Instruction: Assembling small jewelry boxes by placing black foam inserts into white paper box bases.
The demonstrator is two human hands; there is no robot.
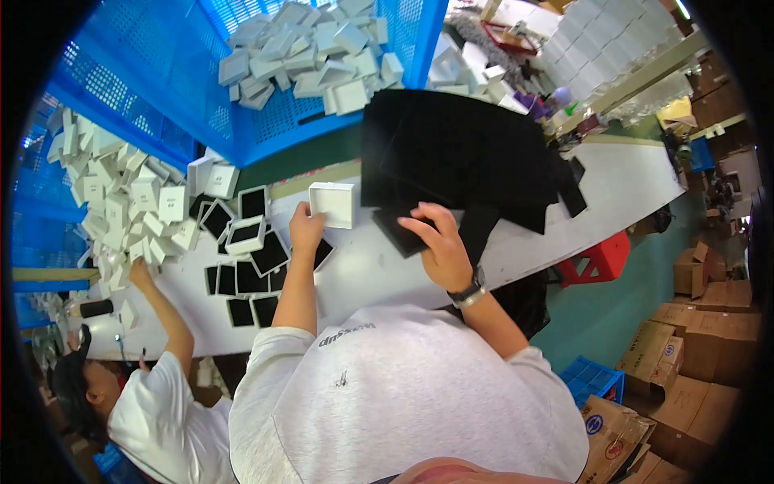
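Observation:
My left hand (305, 229) grips a small white box tray (333, 203) by its left edge. The tray's hollow side faces up, with nothing inside. Over the front of a stack of black sheets (455, 153), my right hand (442, 248) has its fingers curled on a small black rectangular pad (397, 234). The thumb's hold is partly hidden. Left of my left forearm lie several white box trays with black pads (251, 277) in them, some overlapping. One such tray (245, 235) rests tilted on top of others.
A blue crate (266, 143) of white box parts stands behind the table (379, 278). A heap of white boxes (121, 189) is at left, where a co-worker's hand (140, 273) reaches in. A red stool (595, 260) and cardboard boxes (713, 339) are at right.

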